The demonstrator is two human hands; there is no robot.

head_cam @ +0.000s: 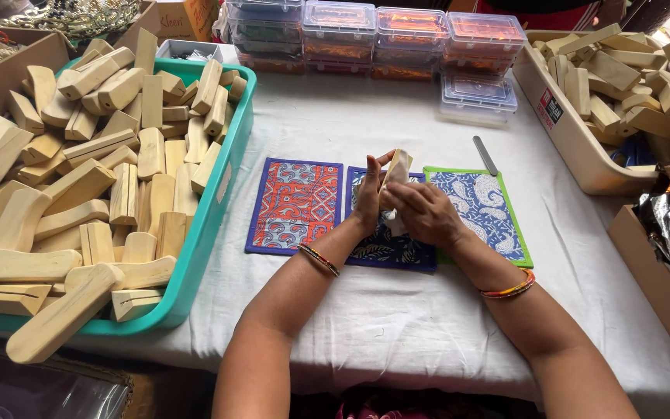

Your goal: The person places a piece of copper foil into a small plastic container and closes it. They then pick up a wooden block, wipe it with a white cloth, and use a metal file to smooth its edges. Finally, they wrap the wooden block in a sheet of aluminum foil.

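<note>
I see my left hand [367, 195] and right hand [423, 211] pinching a small wooden piece [397, 167] with white cloth [391, 223], above the desk's [397, 326] blue mat [385, 250]. I think I'm rubbing it; next, turn it carefully.

White-clothed table [397, 310]: mats [296, 206], teal tray [203, 233], boxes [412, 35].

Bare forearms, no sleeves visible; left wrist carries thin dark multicoloured bangles [319, 259], right wrist carries stacked orange, red and yellow bangles [509, 289]; no rings discernible on the hands
</note>
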